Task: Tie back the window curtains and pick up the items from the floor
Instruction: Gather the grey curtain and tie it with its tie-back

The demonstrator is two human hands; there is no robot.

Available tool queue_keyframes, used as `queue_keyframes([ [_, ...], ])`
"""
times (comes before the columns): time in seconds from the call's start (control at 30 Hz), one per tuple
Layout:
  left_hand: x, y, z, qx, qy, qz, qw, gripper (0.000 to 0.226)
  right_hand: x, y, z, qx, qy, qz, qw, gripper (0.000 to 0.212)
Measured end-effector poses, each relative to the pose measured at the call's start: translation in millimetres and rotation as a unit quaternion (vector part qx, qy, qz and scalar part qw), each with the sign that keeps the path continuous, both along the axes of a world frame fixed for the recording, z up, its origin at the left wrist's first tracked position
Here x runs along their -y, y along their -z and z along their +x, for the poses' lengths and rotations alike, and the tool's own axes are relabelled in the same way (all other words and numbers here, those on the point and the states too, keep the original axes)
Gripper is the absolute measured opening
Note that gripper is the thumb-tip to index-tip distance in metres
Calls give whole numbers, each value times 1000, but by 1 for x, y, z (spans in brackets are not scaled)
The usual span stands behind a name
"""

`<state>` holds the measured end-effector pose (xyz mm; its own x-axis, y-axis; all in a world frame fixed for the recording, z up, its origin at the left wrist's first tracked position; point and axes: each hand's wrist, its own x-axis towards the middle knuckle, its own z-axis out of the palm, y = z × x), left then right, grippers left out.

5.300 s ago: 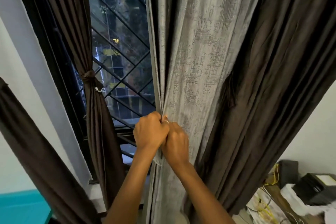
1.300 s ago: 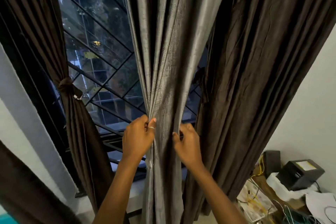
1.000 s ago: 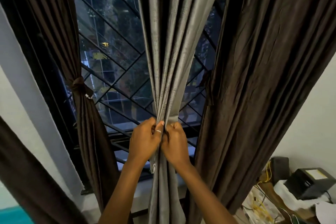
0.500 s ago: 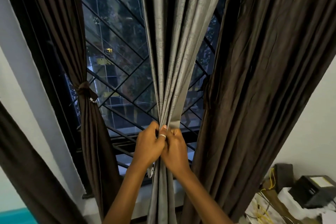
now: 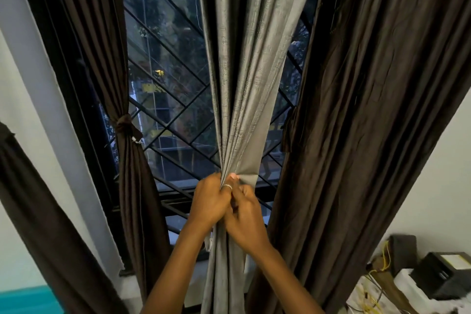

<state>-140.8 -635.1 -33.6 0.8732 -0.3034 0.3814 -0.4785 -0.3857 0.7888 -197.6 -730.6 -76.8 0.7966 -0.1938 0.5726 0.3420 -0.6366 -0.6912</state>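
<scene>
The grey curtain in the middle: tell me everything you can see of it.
The grey woven curtain hangs in front of the black diamond-grille window, between two dark brown curtains. It has a faint sheen and a slubbed texture, with long vertical folds. It is wide at the top and gathered into a tight bunch at the middle, then falls narrow and straight out of the bottom of the picture. The left hand and the right hand both clutch it at that bunch, pressed together. No tie shows on it.
</scene>
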Motion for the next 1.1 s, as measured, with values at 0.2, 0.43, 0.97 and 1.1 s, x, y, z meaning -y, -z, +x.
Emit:
queue_keyframes([
  [0.2, -18, -9, 4, -101, 115, -67, 986, 26, 51, -19, 8, 9, 95, 104, 990, 38],
  [0.43, -33, -21, -10, -234, 232, -118, 937, 30, 82, -62, 2, -204, -206, 285, 914, 52],
  [0.97, -40, -18, -7, -298, 286, -114, 904, 42, 87, -67, 0, -292, -314, 327, 842, 68],
  [1.1, -32, -17, 1, -195, 186, -61, 961, 32, 91, -66, 5, -232, -157, 268, 922, 43],
])
